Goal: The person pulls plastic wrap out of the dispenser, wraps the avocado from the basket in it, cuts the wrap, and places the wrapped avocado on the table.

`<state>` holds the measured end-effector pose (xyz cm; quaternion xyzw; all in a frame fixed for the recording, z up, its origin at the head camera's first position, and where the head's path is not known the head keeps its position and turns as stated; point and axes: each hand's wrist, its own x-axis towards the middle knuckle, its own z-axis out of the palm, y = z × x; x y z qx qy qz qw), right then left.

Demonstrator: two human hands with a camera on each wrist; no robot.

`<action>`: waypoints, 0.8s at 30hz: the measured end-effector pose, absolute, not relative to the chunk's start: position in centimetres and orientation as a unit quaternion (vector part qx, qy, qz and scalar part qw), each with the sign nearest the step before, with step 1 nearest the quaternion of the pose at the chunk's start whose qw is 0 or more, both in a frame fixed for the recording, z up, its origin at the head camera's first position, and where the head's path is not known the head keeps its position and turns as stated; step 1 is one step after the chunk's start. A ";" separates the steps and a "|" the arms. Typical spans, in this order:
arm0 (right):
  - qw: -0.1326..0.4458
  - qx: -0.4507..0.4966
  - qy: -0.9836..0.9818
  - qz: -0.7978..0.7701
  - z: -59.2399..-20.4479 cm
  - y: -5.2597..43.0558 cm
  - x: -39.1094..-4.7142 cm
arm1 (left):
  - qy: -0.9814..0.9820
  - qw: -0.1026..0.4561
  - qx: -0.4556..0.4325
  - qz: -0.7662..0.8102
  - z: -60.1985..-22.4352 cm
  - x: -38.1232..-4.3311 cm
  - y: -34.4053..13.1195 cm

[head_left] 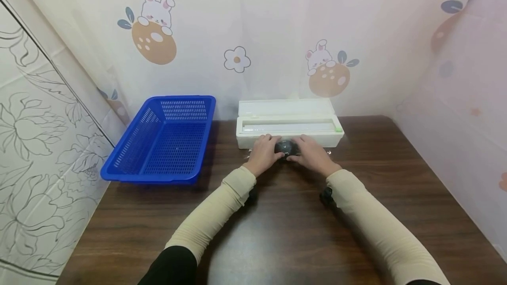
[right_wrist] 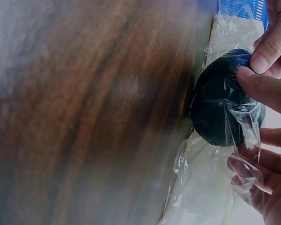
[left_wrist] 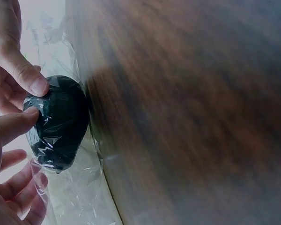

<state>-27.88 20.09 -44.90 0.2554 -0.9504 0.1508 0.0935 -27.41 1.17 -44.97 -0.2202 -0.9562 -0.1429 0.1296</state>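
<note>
A dark, rounded, roughly egg-shaped object [head_left: 287, 147] is wrapped in clear cling film [left_wrist: 84, 187], and its exact kind cannot be made out. My left hand [head_left: 264, 153] holds it on one side, with the thumb pressed on the film. On the other side my right hand [head_left: 313, 155] grips it, thumb close to the left thumb and fingers curled in the film, as the right wrist view shows. Loose film spreads out past both hands. Directly behind them stands a white cling film box [head_left: 290, 140] with its lid raised and a pale roll [head_left: 289, 127] inside.
To the left sits a blue plastic basket [head_left: 174, 153] with slotted walls. All of this rests on a dark wood-grain table [head_left: 285, 232]. A patterned curtain [head_left: 277, 25] hangs behind the table, and more printed cloth [head_left: 467, 113] borders its right side.
</note>
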 end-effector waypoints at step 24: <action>0.134 0.265 -0.945 0.137 -44.5 19.8 -28.0 | -0.951 0.168 -0.237 -0.103 -45.0 -27.4 0.9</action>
